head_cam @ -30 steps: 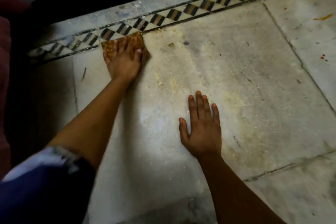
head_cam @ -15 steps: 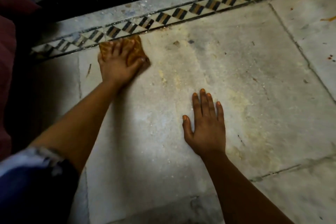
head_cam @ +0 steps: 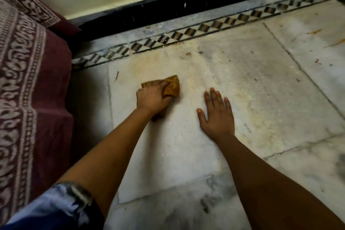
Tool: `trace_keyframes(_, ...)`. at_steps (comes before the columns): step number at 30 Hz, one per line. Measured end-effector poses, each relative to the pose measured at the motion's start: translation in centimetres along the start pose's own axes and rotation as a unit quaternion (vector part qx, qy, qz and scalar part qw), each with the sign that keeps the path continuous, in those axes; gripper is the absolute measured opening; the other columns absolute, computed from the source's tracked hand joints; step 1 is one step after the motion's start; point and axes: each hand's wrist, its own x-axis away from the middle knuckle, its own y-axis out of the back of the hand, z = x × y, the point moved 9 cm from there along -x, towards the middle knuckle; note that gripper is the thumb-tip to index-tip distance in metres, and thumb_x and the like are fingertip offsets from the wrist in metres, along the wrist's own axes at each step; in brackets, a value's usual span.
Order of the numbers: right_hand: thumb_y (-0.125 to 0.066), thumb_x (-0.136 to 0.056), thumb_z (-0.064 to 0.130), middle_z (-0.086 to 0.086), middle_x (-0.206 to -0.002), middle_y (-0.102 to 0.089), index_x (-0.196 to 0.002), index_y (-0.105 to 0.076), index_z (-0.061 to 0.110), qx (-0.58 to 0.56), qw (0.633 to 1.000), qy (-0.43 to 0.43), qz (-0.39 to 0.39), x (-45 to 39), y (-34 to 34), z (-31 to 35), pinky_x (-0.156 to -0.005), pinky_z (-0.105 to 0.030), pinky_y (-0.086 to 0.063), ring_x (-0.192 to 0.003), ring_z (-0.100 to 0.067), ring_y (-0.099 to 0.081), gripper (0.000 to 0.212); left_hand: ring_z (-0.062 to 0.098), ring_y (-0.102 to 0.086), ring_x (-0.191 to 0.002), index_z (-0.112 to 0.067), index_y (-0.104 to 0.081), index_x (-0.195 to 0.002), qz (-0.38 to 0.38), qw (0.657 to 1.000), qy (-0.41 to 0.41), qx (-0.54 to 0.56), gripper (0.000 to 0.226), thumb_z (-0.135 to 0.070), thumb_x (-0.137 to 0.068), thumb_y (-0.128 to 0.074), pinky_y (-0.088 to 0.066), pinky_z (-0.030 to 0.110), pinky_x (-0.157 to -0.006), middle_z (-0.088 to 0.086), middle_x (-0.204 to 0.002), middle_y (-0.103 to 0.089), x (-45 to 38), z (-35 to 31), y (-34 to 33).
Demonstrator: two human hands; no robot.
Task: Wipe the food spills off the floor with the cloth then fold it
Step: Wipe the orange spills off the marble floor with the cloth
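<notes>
Cloth (head_cam: 171, 87), judged soft & light, is bunched in left hand (head_cam: 152, 100); right hand (head_cam: 216, 115) lies flat beside cloth, fingers straight.

Hands: two. The left hand (head_cam: 152, 100) grips one cloth (head_cam: 171, 86); the right hand (head_cam: 216, 115) lies flat just right of it. Patterned border strips: one (head_cam: 186, 32), beyond both hands. Orange smears (head_cam: 315, 32): two, far right of the right hand. Maroon printed fabrics: one (head_cam: 28, 80), left of the left hand.
</notes>
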Motion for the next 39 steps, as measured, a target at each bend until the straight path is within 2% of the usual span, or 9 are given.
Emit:
trace_keyframes(3,-0.02,-0.097,0.05,-0.002,-0.159,0.003,-0.15,-0.006,0.018,-0.049,0.994,-0.015,0.096,-0.6,0.1,-0.5,-0.116,-0.031,0.005,-0.146,-0.015,0.003,0.063,0.032,-0.056,-0.109,-0.032,-0.054,-0.123,0.027,0.987,0.06,0.148,0.05,-0.052,-0.079,-0.045,-0.044,0.038,-0.086,0.006,-0.12,-0.062,3.0,0.2,1.1)
trace_keyframes(5,-0.026,-0.1,0.044,-0.003,-0.159,-0.001,-0.15,-0.011,0.017,-0.12,0.979,-0.043,0.162,-0.1,1.4,-0.7,-0.116,-0.03,0.0,-0.146,-0.015,-0.002,0.059,0.03,-0.057,-0.11,-0.026,-0.056,-0.124,0.043,0.948,0.088,0.304,0.041,-0.042,-0.086,-0.053,-0.047,0.039,-0.091,0.008,-0.121,-0.062,4.8,-0.4,1.7)
trace_keyframes(9,-0.027,-0.101,0.04,-0.003,-0.158,-0.009,-0.15,-0.017,0.016,-0.152,0.98,-0.054,0.119,4.6,5.9,-1.1,-0.115,-0.03,-0.003,-0.145,-0.016,-0.008,0.055,0.025,-0.058,-0.099,-0.018,-0.057,-0.121,0.06,0.825,0.155,0.54,0.032,-0.025,-0.09,-0.057,-0.046,0.032,-0.082,0.01,-0.118,-0.061,9.1,-3.0,3.0)
trace_keyframes(12,-0.028,-0.101,0.038,-0.004,-0.157,-0.015,-0.148,-0.022,0.015,-0.14,0.986,-0.049,0.073,8.9,9.0,-2.8,-0.114,-0.028,-0.005,-0.145,-0.015,-0.012,0.052,0.028,-0.059,-0.098,-0.017,-0.055,-0.117,0.088,0.785,0.16,0.592,0.029,-0.029,-0.09,-0.057,-0.045,0.034,-0.081,0.011,-0.114,-0.061,11.1,-6.4,4.5)
trace_keyframes(22,-0.025,-0.101,0.039,-0.004,-0.156,-0.02,-0.148,-0.021,0.014,-0.084,0.982,-0.152,-0.074,18.9,21.0,-17.9,-0.115,-0.029,-0.005,-0.144,-0.016,-0.014,0.053,0.024,-0.057,-0.095,-0.019,-0.052,-0.112,0.113,0.811,0.048,0.572,0.023,-0.031,-0.092,-0.054,-0.044,0.035,-0.081,0.008,-0.109,-0.059,11.4,-25.8,8.7)
trace_keyframes(25,-0.017,-0.096,0.046,-0.004,-0.157,-0.018,-0.149,-0.02,0.015,-0.07,0.981,-0.17,-0.068,20.3,22.0,-21.0,-0.115,-0.029,-0.005,-0.144,-0.016,-0.013,0.061,0.025,-0.057,-0.098,-0.017,-0.052,-0.118,0.127,0.833,0.009,0.538,0.03,-0.032,-0.092,-0.055,-0.045,0.035,-0.081,0.008,-0.111,-0.059,10.5,-30.2,9.1)
trace_keyframes(28,-0.025,-0.101,0.037,-0.006,-0.157,-0.018,-0.148,-0.019,0.013,-0.071,0.977,-0.187,-0.071,20.9,22.2,-23.5,-0.115,-0.029,-0.005,-0.144,-0.017,-0.014,0.053,0.02,-0.059,-0.09,-0.017,-0.052,-0.12,0.14,0.86,-0.023,0.49,0.033,-0.034,-0.092,-0.056,-0.046,0.03,-0.074,0.005,-0.106,-0.06,8.8,-32.8,9.2)
trace_keyframes(32,-0.013,-0.096,0.044,-0.007,-0.157,-0.016,-0.149,-0.016,0.011,-0.054,0.978,-0.195,-0.048,20.8,20.6,-25.2,-0.115,-0.029,-0.004,-0.145,-0.017,-0.012,0.062,0.022,-0.057,-0.096,-0.022,-0.054,-0.116,0.154,0.889,-0.055,0.427,0.03,-0.035,-0.089,-0.06,-0.045,0.032,-0.077,0.004,-0.109,-0.059,5.2,-35.8,8.1)
trace_keyframes(39,-0.013,-0.098,0.044,-0.007,-0.158,-0.012,-0.149,-0.011,0.011,-0.024,0.97,-0.242,-0.027,18.4,18.5,-29.3,-0.115,-0.029,-0.002,-0.145,-0.017,-0.009,0.061,0.023,-0.057,-0.101,-0.023,-0.057,-0.115,0.148,0.889,-0.109,0.42,0.029,-0.031,-0.087,-0.062,-0.047,0.037,-0.093,0.005,-0.111,-0.061,-0.1,-40.3,2.8)
